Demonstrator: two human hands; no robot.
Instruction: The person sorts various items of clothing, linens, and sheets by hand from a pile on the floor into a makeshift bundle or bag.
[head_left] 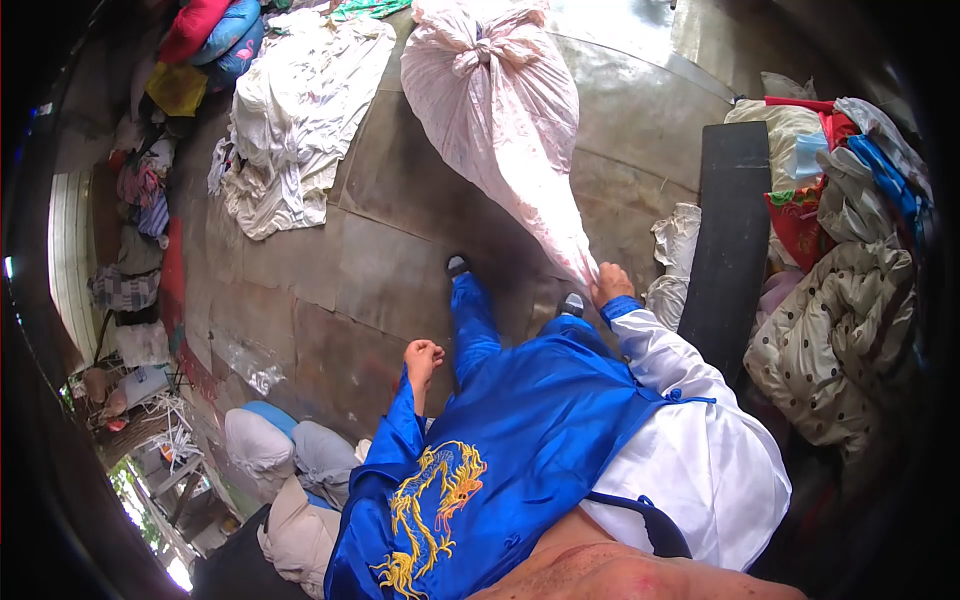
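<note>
My right hand is closed on the trailing end of a large pale pink cloth bundle. Knotted at its top, the bundle lies on the floor beyond my feet, and its cloth stretches taut toward my fingers. My left hand hangs beside my left leg with its fingers curled, and nothing shows in it. Left of the bundle, a heap of white cloth is spread over the floor. I wear a blue and white satin jacket with a gold dragon on it.
Brown sheet flooring runs underfoot. At my right stands a long dark board, with a polka-dot quilt and other fabrics behind it. Stuffed sacks sit at lower left. Coloured cushions are piled at upper left.
</note>
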